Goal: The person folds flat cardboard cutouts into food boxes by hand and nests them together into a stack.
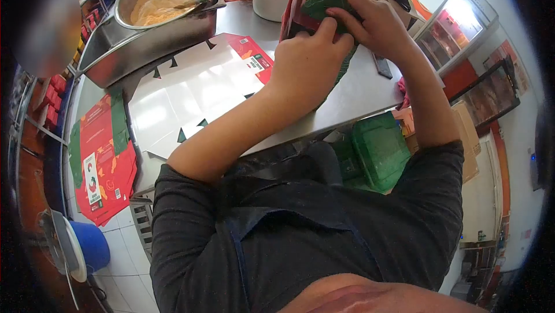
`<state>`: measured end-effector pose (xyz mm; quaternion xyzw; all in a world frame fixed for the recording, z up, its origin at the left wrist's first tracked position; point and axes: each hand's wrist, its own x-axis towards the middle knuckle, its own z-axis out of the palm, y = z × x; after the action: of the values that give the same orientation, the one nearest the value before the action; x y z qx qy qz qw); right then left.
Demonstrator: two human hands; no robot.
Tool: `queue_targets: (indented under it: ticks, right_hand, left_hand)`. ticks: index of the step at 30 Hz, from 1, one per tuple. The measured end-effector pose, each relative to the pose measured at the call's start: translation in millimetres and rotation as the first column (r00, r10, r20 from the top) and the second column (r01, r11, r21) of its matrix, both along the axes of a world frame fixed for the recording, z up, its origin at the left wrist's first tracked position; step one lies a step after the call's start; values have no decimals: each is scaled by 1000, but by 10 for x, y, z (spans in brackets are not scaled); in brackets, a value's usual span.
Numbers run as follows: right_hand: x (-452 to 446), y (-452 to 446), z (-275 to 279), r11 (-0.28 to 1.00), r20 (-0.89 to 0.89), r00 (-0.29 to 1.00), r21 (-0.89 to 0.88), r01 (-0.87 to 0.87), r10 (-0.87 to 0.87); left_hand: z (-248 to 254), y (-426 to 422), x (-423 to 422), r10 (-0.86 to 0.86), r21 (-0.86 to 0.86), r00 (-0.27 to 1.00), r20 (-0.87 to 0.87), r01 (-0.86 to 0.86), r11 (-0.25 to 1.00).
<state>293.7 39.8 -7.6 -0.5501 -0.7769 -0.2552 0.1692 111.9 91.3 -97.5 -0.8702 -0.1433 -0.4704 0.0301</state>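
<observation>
A red and green printed cardboard box, partly folded, stands tilted above the far side of the steel table. My left hand is closed on its near edge, knuckles toward me. Pinched between the thumb and fingers of my right hand is a green flap of the same box. Both hands hide part of the box. Left of them lie flat, unfolded box blanks, white side up, with small notched tabs. More red and green blanks are stacked at the table's left end, printed side up.
A steel bowl of pale orange powder, with a utensil in it, rests on a steel tub at back left. Behind the blanks is a white pot with a green basket. A dark flat object lies right; a green crate sits below.
</observation>
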Motion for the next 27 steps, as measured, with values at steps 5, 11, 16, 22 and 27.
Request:
queue_targets:
  ticks: [5, 11, 16, 22, 27]
  right_hand:
    - [-17, 28, -88, 995, -24, 1000, 103, 2, 0]
    - [28, 49, -116, 999, 78, 995, 4, -54, 54]
    - [-5, -66, -72, 992, 38, 999, -121, 21, -16]
    - [-78, -159, 181, 961, 37, 999, -274, 33, -24]
    - [-167, -2, 218, 947, -123, 992, -318, -38, -2]
  left_hand:
    - [-57, 87, 82, -91, -19, 996, 13, 91, 996]
    - [-53, 131, 63, -112, 20, 993, 26, 111, 994]
    - [60, -18, -81, -22, -34, 996, -82, 19, 999]
    - [56, 1, -103, 43, 8, 998, -55, -43, 999]
    - [27, 15, -71, 54, -25, 992, -112, -57, 998]
